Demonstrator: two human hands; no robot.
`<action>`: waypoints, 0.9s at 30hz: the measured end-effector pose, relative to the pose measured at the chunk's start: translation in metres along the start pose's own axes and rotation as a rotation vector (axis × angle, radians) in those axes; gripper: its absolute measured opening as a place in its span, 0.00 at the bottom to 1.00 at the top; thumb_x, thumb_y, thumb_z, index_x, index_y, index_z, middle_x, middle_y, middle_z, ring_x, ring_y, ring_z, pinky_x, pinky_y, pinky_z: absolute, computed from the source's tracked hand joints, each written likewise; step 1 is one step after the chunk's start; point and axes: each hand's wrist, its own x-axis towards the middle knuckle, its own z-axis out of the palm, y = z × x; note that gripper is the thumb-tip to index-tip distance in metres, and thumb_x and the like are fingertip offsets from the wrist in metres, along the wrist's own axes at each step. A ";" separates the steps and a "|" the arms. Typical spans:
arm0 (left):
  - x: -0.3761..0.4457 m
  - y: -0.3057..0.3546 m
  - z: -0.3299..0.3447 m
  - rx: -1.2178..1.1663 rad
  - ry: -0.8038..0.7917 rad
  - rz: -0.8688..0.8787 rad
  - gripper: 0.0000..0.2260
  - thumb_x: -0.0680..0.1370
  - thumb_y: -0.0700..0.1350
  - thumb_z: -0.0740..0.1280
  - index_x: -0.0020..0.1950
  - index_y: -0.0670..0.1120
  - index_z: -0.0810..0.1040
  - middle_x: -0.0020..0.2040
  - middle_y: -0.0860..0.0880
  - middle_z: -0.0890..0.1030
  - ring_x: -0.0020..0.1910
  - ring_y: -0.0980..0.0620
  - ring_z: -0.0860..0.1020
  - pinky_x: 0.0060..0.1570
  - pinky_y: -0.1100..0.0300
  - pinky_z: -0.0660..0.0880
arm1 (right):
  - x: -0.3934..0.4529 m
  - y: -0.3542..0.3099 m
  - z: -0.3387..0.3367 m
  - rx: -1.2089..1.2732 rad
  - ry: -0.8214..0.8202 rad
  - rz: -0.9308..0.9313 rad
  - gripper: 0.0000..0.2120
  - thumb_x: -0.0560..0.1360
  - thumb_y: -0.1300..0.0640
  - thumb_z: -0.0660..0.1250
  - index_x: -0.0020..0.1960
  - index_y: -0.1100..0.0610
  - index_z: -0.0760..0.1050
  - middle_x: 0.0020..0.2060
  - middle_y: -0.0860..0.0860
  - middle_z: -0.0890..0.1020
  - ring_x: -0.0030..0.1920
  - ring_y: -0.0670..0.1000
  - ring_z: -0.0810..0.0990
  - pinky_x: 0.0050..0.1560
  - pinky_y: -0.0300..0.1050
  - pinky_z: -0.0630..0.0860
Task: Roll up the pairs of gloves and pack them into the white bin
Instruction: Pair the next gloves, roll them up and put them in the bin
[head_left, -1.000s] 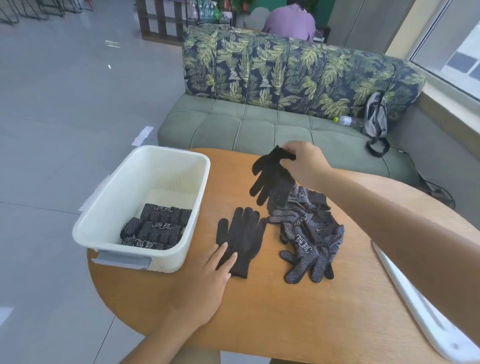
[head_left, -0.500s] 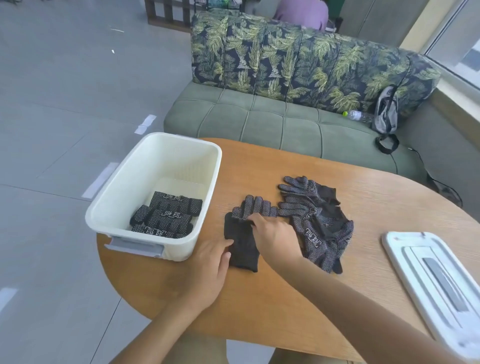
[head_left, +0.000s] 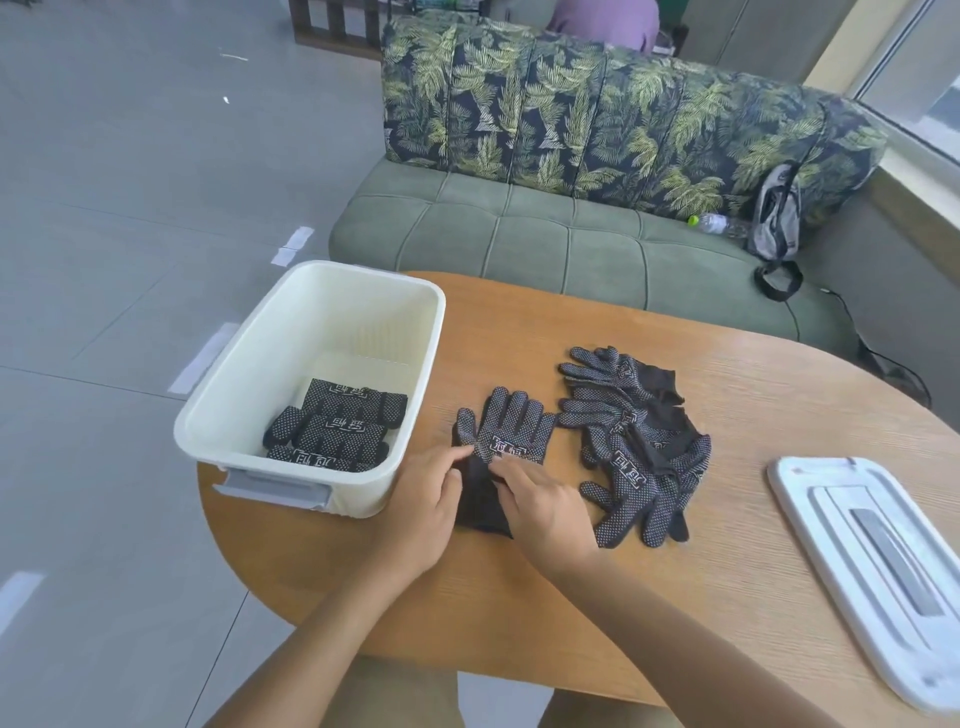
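**Black dotted gloves stacked mid-table, both hands on the cuff end**

Black knit pair of gloves (head_left: 506, 441) lies flat at the middle of the frame on the wooden table (head_left: 727, 571), one glove on top of the other, fingers pointing toward the top of the frame and the white-dot side facing up.

Left hand (head_left: 423, 512) sits on the left edge of the pair with fingers pretty much straight, index tip touching the fabric near the thumb part. Looks like it's just pressing down, not grabbing anything.

Right hand (head_left: 545, 506) is on the cuff end, fingers bent a bit with the tips on the fabric just below the printed logo. Whether it's actually pinching the cuff or only pressing, I honestly can't tell from this angle.

White bin (head_left: 234, 421) is at center left, just beside the left hand, with rolled gloves (head_left: 337, 428) bunched in its near end. Loose glove pile (head_left: 631, 447) sits right of the pair, close but apart. White lid (head_left: 878, 566) lies at the lower right of the frame.
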 end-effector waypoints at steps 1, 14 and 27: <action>-0.002 -0.001 0.000 0.020 0.004 0.003 0.18 0.80 0.43 0.57 0.68 0.49 0.78 0.63 0.54 0.80 0.64 0.57 0.74 0.68 0.61 0.68 | -0.003 0.002 0.002 0.009 0.006 -0.019 0.08 0.73 0.65 0.68 0.51 0.57 0.79 0.46 0.50 0.83 0.47 0.53 0.83 0.30 0.49 0.80; -0.020 -0.012 0.005 0.204 -0.031 0.105 0.17 0.75 0.36 0.71 0.64 0.46 0.81 0.60 0.52 0.81 0.62 0.53 0.75 0.67 0.70 0.61 | -0.028 0.012 0.006 0.050 -0.054 -0.145 0.15 0.69 0.69 0.70 0.54 0.59 0.82 0.56 0.51 0.84 0.62 0.51 0.80 0.59 0.47 0.79; -0.019 -0.014 -0.009 0.366 -0.177 0.352 0.19 0.75 0.40 0.68 0.66 0.51 0.79 0.72 0.55 0.69 0.72 0.54 0.66 0.69 0.59 0.68 | -0.039 0.016 0.001 0.027 0.012 -0.074 0.07 0.78 0.57 0.65 0.50 0.57 0.81 0.51 0.49 0.83 0.57 0.51 0.79 0.55 0.49 0.78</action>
